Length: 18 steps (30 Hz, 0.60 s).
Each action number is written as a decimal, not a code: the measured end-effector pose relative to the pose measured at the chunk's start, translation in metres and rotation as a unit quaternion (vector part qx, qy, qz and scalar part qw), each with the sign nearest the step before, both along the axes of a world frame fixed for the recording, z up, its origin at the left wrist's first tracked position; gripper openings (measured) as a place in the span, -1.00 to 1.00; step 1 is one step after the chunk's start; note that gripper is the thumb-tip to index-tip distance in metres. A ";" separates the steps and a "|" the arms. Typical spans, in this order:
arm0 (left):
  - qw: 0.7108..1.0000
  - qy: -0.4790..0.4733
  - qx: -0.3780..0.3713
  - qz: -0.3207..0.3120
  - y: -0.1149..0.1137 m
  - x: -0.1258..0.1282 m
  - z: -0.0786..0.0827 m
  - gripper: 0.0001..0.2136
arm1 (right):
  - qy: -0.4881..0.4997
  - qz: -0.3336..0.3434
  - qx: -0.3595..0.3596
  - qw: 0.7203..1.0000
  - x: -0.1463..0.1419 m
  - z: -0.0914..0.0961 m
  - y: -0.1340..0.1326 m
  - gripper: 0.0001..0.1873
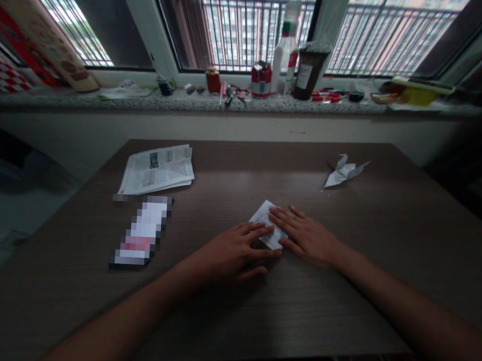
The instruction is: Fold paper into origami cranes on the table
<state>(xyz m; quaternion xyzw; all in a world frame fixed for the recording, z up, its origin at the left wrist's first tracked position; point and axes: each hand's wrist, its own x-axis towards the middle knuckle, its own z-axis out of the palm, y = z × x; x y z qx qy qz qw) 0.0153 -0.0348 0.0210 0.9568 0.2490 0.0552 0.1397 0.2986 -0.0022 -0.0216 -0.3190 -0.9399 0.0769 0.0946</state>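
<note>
A small piece of printed paper [265, 211], seemingly folded, lies flat in the middle of the brown table. My left hand [241, 250] rests over its lower left side, palm down with the fingers spread. From the right, my right hand [305, 235] lays its stretched fingers on the paper's upper right part. The fingers of both hands cover much of the paper, so its full outline is hidden. Farther back to the right stands a folded paper crane [344, 171], apart from both hands.
A stack of printed sheets [156, 170] lies at the table's back left, with a blurred-out phone [143, 232] in front of it. On the stone windowsill [124, 103] stand a red can [261, 80], a bottle [285, 59], a dark drink cup [309, 73] and small items.
</note>
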 end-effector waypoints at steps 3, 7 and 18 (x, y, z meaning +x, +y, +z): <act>1.000 -0.007 0.006 0.003 -0.001 0.001 0.002 -0.56 | 0.009 0.000 -0.010 1.000 0.000 -0.002 0.001 -0.25; 1.000 -0.017 0.013 0.002 0.001 0.002 -0.002 -0.54 | 0.020 -0.001 -0.012 1.000 0.000 -0.002 0.001 -0.25; 0.996 -0.031 0.049 0.066 0.017 -0.004 -0.009 -0.64 | 0.031 -0.010 -0.033 0.999 -0.001 0.001 0.002 -0.32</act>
